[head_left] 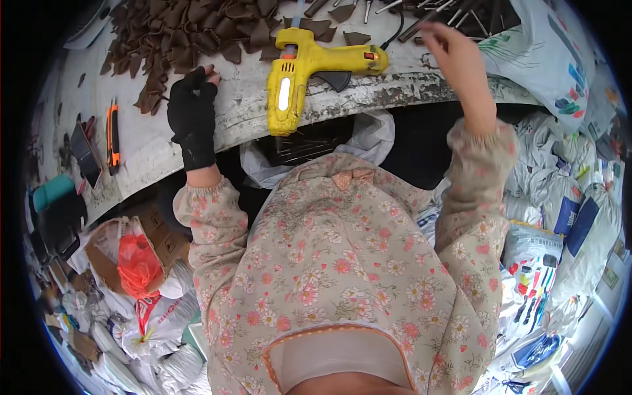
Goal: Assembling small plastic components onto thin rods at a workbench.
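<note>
My left hand point(193, 108), in a black fingerless glove, rests at the table's front edge beside a heap of brown leather-like pieces point(191, 33). Its fingers are curled together; whatever they may hold is hidden. My right hand point(456, 58) is bare and reaches over the far right of the table, fingers stretched out and apart. Nothing shows in it. Just beyond its fingertips lie dark and silvery thin rods point(477, 16). Between my hands is a yellow glue gun point(293, 79), its nozzle pointing toward me over the edge. A translucent glue stick point(297, 13) runs into its back.
An orange utility knife point(113, 138) lies on the table point(148, 155) at left. A white plastic bag point(550, 59) stands at right. Below the edge, a pale sack point(378, 135) gapes open. A cardboard box with a red bag point(140, 263) and several stuffed sacks point(533, 253) flank me.
</note>
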Available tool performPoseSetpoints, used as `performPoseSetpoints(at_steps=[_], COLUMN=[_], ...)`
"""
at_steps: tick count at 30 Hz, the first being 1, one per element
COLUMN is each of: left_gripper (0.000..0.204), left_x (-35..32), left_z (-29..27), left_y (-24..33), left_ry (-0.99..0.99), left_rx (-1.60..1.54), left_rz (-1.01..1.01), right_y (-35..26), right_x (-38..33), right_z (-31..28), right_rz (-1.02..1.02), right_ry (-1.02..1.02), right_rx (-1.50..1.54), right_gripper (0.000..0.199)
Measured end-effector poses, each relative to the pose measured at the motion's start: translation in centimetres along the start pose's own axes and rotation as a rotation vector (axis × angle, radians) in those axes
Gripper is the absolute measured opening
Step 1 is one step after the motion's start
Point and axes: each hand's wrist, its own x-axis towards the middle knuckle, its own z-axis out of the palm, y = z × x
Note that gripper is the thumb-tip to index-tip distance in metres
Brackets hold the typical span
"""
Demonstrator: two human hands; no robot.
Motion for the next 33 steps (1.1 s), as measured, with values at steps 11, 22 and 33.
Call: performPoseSetpoints(at_steps=[11, 22, 33], left_gripper=[0.025, 0.025, 0.020], left_x=[-13.6, -15.3, -14.3], left_z=[-2.1, -2.2, -1.8], left_y=[6.1, 6.4, 7.5], left_ry=[0.092, -0.375, -0.330], left_rx=[-0.687, -0.972, -0.927], left_rz=[-0.360, -0.734, -0.709], right_y=[-0.1, -12.5, -9.4], right_x=[1.3, -4.3, -2.8], right_z=[2.4, 4.4, 4.9], right_rz=[0.150, -0.138, -0.204], right_ry=[0.094, -0.165, -0.199], right_rx=[0.184, -0.036, -0.058], right_gripper=[0.040, 0.070, 0.062])
